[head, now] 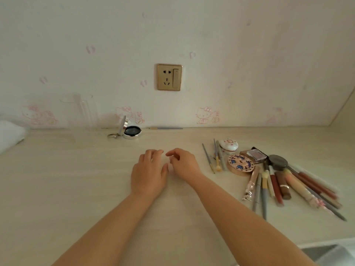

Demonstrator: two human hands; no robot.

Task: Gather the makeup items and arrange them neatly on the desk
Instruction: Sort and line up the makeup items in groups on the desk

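My left hand (148, 173) lies palm down on the light wooden desk (76, 179), fingers relaxed and holding nothing. My right hand (184, 163) sits beside it, fingers loosely curled, empty. To the right lies a heap of makeup: several thin brushes (218, 157), a white floral case (229, 144), a round patterned compact (240, 164), an eyeshadow palette (256, 154), a dark round compact (278, 161), and several lipsticks and pencils (284, 186). An open silver compact (131, 130) stands near the wall, with one pencil (166, 128) lying along the wall.
A clear acrylic holder (84, 112) stands at the back left against the wallpapered wall. A white cloth (10, 134) sits at the far left edge. A gold wall socket (169, 77) is above the desk. The desk's right front edge drops off near the bottom right corner.
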